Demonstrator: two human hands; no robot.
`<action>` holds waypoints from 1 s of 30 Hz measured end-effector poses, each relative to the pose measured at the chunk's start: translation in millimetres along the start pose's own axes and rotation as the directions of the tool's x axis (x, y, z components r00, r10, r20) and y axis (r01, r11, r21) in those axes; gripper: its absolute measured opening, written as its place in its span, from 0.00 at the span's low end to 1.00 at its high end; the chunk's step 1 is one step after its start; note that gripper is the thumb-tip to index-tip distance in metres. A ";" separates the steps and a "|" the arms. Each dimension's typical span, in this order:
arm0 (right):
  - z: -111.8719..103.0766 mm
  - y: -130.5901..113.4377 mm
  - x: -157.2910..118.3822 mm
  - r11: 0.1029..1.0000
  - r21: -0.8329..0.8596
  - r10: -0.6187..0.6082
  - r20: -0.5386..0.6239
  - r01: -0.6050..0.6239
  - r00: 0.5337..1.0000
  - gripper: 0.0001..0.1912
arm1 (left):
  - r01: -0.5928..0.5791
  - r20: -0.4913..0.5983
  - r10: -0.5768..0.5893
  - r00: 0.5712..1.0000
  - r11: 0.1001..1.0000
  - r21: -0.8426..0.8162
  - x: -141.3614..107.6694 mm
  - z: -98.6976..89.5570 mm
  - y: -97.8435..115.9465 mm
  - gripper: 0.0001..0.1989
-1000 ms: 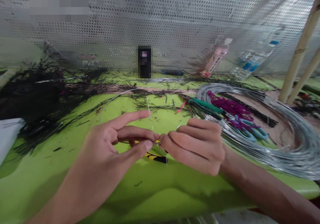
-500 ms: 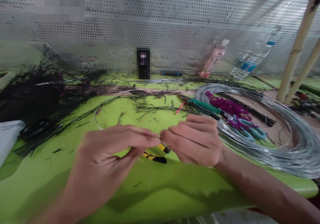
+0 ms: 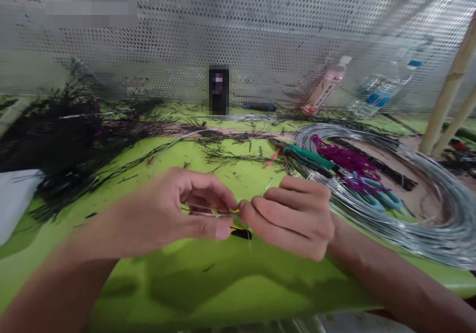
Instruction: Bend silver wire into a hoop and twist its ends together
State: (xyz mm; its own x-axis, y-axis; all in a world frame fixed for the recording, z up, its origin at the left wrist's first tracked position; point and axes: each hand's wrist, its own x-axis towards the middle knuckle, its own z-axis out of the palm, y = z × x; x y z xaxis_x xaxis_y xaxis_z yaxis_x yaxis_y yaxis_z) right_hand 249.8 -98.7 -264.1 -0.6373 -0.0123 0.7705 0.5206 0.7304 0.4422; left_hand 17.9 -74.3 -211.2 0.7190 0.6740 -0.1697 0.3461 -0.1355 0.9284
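Note:
Thin metal wire [image 3: 208, 207] runs between my two hands, low over the green table. My left hand [image 3: 174, 214] is curled loosely around the wire strands, its thumb below and fingers above, with a gap showing between them. My right hand [image 3: 293, 214] is closed, thumb and forefinger pinching the wire where the hands meet. A short wire end [image 3: 249, 239] points down beside the right fingertips, and another sticks up behind that hand. Below the hands lies a yellow-and-black handled tool [image 3: 241, 233], mostly hidden.
At right lies a big wire coil [image 3: 409, 239], with green-handled pliers [image 3: 308, 157], purple string [image 3: 342, 157] and blue scissors [image 3: 375, 194]. Black bristly strands [image 3: 55, 144] heap at left. A pink bottle [image 3: 327, 85] and a clear bottle [image 3: 379, 95] lean against the perforated sheet.
My left hand has turned and its fingers have spread from the thumb, showing the wire strands inside. My right hand keeps its pinch, slightly lower. The view has shifted a little.

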 end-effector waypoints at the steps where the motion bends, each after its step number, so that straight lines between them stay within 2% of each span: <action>1: -0.3 0.1 0.2 1.000 0.002 -0.006 -0.003 0.006 1.000 0.03 | 0.004 0.009 -0.004 1.000 1.000 -0.026 0.5 -0.2 -0.6 0.07; 5: 0.3 1.1 -2.6 0.999 -0.012 -0.052 -0.012 0.051 0.999 0.04 | 0.052 0.020 -0.050 0.999 0.992 -0.113 2.6 -2.3 -1.1 0.10; 9: -0.4 1.4 -2.4 0.998 -0.009 -0.065 -0.004 0.065 0.998 0.02 | 0.126 0.155 -0.117 0.981 0.991 -0.053 5.1 -6.5 -1.0 0.11; 11: -2.1 1.4 0.6 0.998 -0.004 -0.055 0.010 0.055 0.998 0.03 | 0.136 0.199 -0.115 0.973 0.986 -0.094 6.2 -7.7 -1.7 0.10; 13: -3.6 1.4 3.7 0.999 0.002 -0.034 0.018 0.034 0.999 0.03 | 0.135 0.190 -0.106 0.976 0.980 -0.144 6.7 -7.1 -2.4 0.08; 15: -4.2 1.3 5.6 1.000 0.011 -0.011 0.018 0.011 1.000 0.02 | 0.118 0.129 -0.101 0.987 0.984 -0.134 6.5 -5.0 -2.1 0.06; 18: -3.9 0.1 6.4 0.999 0.021 0.040 0.005 -0.041 0.999 0.03 | 0.058 0.025 -0.058 0.998 0.998 -0.026 5.0 -0.7 0.0 0.04; 22: -2.3 -3.0 4.7 0.995 0.052 0.086 -0.008 -0.085 0.996 0.02 | -0.090 -0.106 0.115 0.988 0.973 0.214 1.1 5.6 1.2 0.05; 25: 1.1 -3.2 0.3 0.993 0.053 0.110 -0.020 -0.109 0.994 0.01 | -0.207 -0.179 0.332 0.926 0.844 0.494 -2.5 10.9 0.6 0.08; 27: 3.7 -0.5 -2.3 0.993 0.047 0.109 -0.020 -0.108 0.994 0.00 | -0.240 -0.172 0.442 0.880 0.728 0.642 -3.9 13.5 1.2 0.10; 28: 4.2 1.4 -2.5 0.993 0.050 0.108 -0.024 -0.107 0.994 0.02 | -0.232 -0.165 0.452 0.877 0.698 0.678 -4.3 14.0 2.0 0.10; 30: 1.5 4.9 0.8 0.991 0.070 0.111 -0.009 -0.110 0.994 0.04 | -0.204 -0.161 0.420 0.893 0.698 0.686 -5.0 13.0 4.5 0.09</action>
State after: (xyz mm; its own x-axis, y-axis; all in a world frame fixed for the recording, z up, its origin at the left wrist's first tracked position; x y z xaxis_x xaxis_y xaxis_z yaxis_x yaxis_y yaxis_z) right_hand 251.0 -94.1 -261.9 -0.5701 0.0627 0.8192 0.5469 0.7730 0.3214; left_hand 23.7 -87.7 -210.5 0.6903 0.6622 0.2914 0.5085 -0.7306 0.4556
